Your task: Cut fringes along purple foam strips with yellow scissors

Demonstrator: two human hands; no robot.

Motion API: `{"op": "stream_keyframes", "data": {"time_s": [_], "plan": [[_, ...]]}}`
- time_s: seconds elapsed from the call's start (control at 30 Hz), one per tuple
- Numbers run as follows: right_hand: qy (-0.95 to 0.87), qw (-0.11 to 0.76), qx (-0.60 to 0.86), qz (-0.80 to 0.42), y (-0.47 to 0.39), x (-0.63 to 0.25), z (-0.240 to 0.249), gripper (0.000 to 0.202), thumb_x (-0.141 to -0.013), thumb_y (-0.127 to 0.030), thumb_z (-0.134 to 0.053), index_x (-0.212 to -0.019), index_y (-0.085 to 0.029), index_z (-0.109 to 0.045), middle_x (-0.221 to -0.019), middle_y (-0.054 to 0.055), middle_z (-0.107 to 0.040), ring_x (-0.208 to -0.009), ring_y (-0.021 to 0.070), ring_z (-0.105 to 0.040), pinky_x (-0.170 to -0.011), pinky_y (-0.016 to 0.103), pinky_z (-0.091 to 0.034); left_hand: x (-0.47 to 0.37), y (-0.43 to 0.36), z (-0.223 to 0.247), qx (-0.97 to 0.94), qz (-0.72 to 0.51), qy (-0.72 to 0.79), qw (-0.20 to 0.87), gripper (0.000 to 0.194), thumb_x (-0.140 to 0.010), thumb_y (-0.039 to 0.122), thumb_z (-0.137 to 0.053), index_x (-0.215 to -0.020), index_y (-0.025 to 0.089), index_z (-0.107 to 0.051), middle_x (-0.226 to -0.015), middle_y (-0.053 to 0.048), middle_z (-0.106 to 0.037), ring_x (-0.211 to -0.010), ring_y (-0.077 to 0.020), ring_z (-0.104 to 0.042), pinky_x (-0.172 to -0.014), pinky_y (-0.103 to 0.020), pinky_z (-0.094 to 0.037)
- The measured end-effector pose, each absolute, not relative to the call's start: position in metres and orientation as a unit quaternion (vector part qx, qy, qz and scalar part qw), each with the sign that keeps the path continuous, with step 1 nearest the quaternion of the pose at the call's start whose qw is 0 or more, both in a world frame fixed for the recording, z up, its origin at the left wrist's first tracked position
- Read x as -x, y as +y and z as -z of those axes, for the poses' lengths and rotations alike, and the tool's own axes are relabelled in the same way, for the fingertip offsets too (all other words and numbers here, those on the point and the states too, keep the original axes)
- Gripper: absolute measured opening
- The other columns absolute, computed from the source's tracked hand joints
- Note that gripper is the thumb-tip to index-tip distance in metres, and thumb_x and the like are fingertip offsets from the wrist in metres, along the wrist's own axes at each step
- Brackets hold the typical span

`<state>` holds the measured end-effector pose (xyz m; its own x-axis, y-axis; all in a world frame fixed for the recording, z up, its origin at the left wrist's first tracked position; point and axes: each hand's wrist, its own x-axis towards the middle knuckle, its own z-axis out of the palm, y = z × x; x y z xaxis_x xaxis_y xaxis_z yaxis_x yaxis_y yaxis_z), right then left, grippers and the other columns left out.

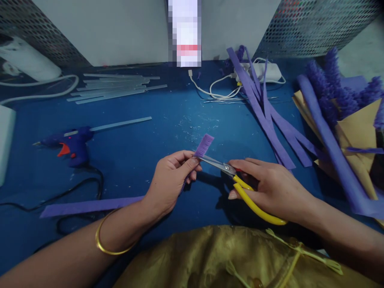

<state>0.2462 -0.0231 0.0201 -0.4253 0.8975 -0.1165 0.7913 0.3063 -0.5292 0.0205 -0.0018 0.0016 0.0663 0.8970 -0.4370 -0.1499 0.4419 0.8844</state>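
Note:
Pinched between the thumb and fingers of my left hand (pixel 174 176) is a purple strip (pixel 204 145), its short upper end sticking up with fine cuts along it. My right hand (pixel 270 184) holds scissors (pixel 255 206) with yellow handles. Their blades point left and lie at the strip, close to my left fingertips. Under my left wrist, a long purple length (pixel 90 206) stretches left over the blue table (pixel 162 132); whether it joins the held strip is hidden.
A blue glue gun (pixel 75 144) lies at left, its black cord below. Clear glue sticks (pixel 114 88) lie behind it. Purple strips (pixel 258 108) and a white power strip (pixel 270 72) are at back right. Wrapped purple flowers (pixel 339 92) stand far right.

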Motion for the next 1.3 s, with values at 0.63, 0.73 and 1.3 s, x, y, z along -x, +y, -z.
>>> {"op": "stream_keyframes", "data": {"time_s": [0.63, 0.73, 1.3], "plan": [[-0.798, 0.104, 0.509, -0.304, -0.0224, -0.2479, -0.0221, 0.04, -0.089, -0.055, -0.064, -0.109, -0.021, -0.07, -0.088, 0.006, -0.074, -0.072, 0.0192, -0.067, -0.063, 0.029, -0.048, -0.0193, -0.0014, -0.0002, -0.34, -0.405, 0.54, 0.655, 0.012, -0.077, 0.026, -0.076, -0.074, 0.016, -0.069, -0.063, 0.001, -0.067, -0.047, -0.0048, -0.05, -0.044, -0.016, -0.036], [-0.799, 0.107, 0.507, -0.304, -0.022, -0.248, -0.022, 0.04, -0.089, -0.055, -0.065, -0.108, -0.021, -0.07, -0.087, 0.006, -0.074, -0.071, 0.0196, -0.067, -0.062, 0.029, -0.048, -0.0195, -0.0015, -0.0008, -0.333, -0.408, 0.54, 0.657, 0.012, -0.077, 0.025, -0.076, -0.074, 0.016, -0.069, -0.063, 0.001, -0.067, -0.047, -0.0048, -0.05, -0.045, -0.016, -0.036], [-0.789, 0.102, 0.503, -0.337, -0.0198, -0.2484, -0.0259, 0.035, -0.089, -0.053, -0.066, -0.105, -0.022, -0.071, -0.081, 0.001, -0.072, -0.067, 0.0159, -0.062, -0.06, 0.027, -0.044, -0.0191, -0.0019, -0.005, -0.309, -0.397, 0.535, 0.679, 0.013, -0.076, 0.026, -0.075, -0.073, 0.015, -0.069, -0.061, 0.001, -0.064, -0.047, -0.0051, -0.05, -0.047, -0.017, -0.037]]}}
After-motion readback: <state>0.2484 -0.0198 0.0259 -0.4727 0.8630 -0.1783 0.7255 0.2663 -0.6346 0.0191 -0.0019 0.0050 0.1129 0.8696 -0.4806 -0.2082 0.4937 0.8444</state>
